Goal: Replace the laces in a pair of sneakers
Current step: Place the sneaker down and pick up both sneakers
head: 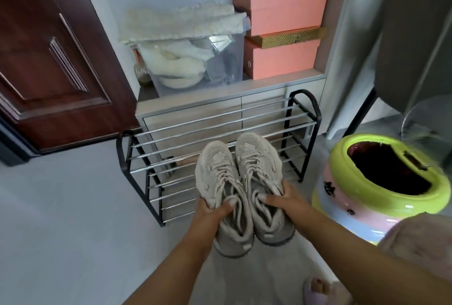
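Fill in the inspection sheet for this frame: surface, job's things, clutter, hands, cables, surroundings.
Surface: grey floor; no table seen.
Job's things: left sneaker and right sneaker, beige, side by side, still laced, held in front of the shoe rack. Spare laces: nothing seen.
Clutter: green-rimmed container beside the rack; clear bin with pale fluffy items; stacked pink boxes.
Hands: left hand grips the left sneaker, right hand grips the right sneaker.
Cables: nothing seen.
Surroundings: brown door, low cabinet behind the rack.
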A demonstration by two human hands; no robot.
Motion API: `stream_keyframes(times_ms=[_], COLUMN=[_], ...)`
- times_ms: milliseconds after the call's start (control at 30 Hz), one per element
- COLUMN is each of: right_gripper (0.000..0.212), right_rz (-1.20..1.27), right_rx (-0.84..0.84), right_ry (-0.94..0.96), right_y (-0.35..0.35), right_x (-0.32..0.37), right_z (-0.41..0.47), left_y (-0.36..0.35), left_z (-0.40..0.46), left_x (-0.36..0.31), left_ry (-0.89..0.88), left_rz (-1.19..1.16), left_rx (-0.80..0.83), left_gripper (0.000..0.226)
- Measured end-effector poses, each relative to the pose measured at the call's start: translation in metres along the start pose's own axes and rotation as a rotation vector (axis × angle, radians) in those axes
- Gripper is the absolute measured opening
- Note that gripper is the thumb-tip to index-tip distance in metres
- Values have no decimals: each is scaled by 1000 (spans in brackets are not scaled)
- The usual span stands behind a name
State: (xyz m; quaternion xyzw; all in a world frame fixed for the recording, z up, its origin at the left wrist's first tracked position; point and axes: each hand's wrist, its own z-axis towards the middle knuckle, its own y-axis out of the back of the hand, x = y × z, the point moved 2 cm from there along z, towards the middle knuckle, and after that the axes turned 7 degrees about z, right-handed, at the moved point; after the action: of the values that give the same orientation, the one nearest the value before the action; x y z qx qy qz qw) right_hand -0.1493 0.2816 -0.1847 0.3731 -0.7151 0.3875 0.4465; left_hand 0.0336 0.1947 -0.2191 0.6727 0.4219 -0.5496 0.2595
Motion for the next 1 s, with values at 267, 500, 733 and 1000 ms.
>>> stream_keyframes(times_ms=[267, 500, 733, 1000], right_gripper=[74, 56, 71, 73], right_rz=[66, 22, -41, -50], right_rx=[31, 4, -109, -184], right_ry=[75, 138, 54, 14], right_y=[-26, -42, -39, -36], right_x=[67, 103, 100, 91], right_z=[50, 120, 203, 243], left_y=[12, 21, 29, 41], left_z=[41, 98, 155, 194], left_x=[-84, -136, -142, -128], left_ry=[-53, -84, -15, 32], left_rz=[-72, -81, -102, -72], left_rx=[-130, -265, -381, -503], left_gripper=[74, 49, 35, 30])
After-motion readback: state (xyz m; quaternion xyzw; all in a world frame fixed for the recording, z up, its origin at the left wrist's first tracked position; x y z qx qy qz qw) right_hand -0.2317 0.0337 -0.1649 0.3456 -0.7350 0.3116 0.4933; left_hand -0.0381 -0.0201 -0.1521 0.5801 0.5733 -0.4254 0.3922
